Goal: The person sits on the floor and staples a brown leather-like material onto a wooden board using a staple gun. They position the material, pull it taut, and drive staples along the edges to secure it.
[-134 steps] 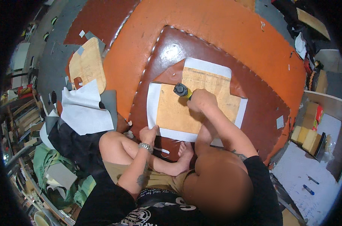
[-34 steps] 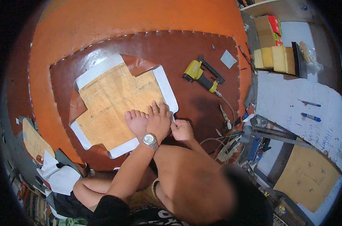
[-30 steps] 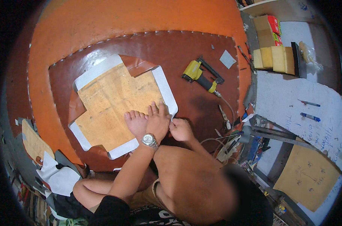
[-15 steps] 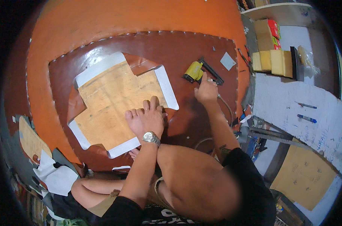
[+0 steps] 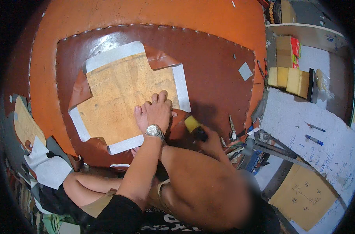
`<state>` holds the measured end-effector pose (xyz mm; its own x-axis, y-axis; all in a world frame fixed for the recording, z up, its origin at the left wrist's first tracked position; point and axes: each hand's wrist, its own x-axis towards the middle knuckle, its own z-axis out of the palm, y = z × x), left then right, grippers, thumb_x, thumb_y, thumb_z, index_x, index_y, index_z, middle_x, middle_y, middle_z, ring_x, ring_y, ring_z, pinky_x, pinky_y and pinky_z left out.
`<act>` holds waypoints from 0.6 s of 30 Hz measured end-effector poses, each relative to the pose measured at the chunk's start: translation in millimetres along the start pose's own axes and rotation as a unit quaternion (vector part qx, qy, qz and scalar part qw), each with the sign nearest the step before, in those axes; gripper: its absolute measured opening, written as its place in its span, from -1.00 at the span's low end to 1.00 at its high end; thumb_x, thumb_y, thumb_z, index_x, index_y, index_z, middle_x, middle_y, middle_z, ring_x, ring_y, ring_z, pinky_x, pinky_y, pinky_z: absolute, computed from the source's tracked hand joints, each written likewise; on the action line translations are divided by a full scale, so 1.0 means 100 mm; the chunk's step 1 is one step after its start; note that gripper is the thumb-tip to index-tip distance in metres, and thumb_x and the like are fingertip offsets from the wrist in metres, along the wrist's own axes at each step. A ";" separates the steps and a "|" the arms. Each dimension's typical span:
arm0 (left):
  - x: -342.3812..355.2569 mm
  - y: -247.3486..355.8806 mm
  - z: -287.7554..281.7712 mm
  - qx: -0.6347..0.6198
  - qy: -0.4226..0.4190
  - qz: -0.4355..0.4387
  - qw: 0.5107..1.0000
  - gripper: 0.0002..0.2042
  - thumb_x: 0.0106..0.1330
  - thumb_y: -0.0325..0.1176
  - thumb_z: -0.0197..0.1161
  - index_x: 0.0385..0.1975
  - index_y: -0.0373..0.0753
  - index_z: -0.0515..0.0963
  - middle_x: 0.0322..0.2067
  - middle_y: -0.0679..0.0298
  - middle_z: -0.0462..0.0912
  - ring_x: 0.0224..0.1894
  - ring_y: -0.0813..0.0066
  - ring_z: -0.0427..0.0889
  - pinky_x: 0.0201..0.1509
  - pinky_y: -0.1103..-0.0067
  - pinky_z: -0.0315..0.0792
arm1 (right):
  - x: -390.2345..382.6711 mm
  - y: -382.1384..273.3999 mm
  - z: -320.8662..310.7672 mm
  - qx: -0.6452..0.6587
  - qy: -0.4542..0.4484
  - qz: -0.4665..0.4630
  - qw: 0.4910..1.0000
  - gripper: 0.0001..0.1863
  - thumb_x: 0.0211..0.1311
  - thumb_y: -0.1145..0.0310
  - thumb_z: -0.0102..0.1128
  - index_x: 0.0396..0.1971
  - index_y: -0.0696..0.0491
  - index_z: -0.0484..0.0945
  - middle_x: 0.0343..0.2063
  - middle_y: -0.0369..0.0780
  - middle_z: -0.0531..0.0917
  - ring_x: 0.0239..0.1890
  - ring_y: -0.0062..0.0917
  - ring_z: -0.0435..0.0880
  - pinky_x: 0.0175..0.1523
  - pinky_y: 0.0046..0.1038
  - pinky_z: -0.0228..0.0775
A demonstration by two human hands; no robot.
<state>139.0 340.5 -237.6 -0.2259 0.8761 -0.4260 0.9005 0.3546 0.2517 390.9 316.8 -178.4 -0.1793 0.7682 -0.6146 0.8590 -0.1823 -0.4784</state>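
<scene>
A cross-shaped wooden panel (image 5: pixel 115 89) lies on brown leather-like material, with white-backed flaps (image 5: pixel 181 89) folded along its edges. My left hand (image 5: pixel 157 117), a watch at its wrist, rests on the panel's near right part. Its fingers are laid out over the wood, and the thumb stands apart. To the right, close by my raised knee, my right hand (image 5: pixel 212 142) is closed around a yellow and black staple gun (image 5: pixel 192 123). Motion blurs the gun, and its nose is hard to make out. The gun is held near the panel's lower right corner.
Pliers (image 5: pixel 232 128) lie at the mat's right edge, below a pale scrap (image 5: pixel 245 71). Beyond stands a white work surface (image 5: pixel 287 113) with pens (image 5: pixel 314 139), yellow foam blocks (image 5: pixel 290 80) and a cardboard sheet (image 5: pixel 304 197). White scraps (image 5: pixel 48 165) hang at the lower left.
My right hand has gripped the staple gun and drawn it nearer, down and left toward the panel. My left hand stays on the panel. The whole view has shifted slightly.
</scene>
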 end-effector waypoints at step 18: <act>0.14 -0.35 -0.31 -0.317 -0.025 0.074 0.945 -0.84 0.38 -0.30 0.33 -0.15 -0.17 0.73 -0.07 0.13 0.68 0.01 0.09 0.66 0.08 0.22 0.52 | 0.41 -0.09 0.01 -0.100 0.230 0.019 0.968 -0.45 0.13 0.14 0.61 0.00 0.20 0.68 -0.26 0.01 0.80 -0.28 -0.16 0.83 -0.08 -0.16 0.65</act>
<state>92.6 350.6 -225.5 -0.0829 0.9207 -0.3815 0.5137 0.3675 0.7753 374.8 349.4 -199.7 0.0467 0.9635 -0.2636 0.9448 -0.1282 -0.3015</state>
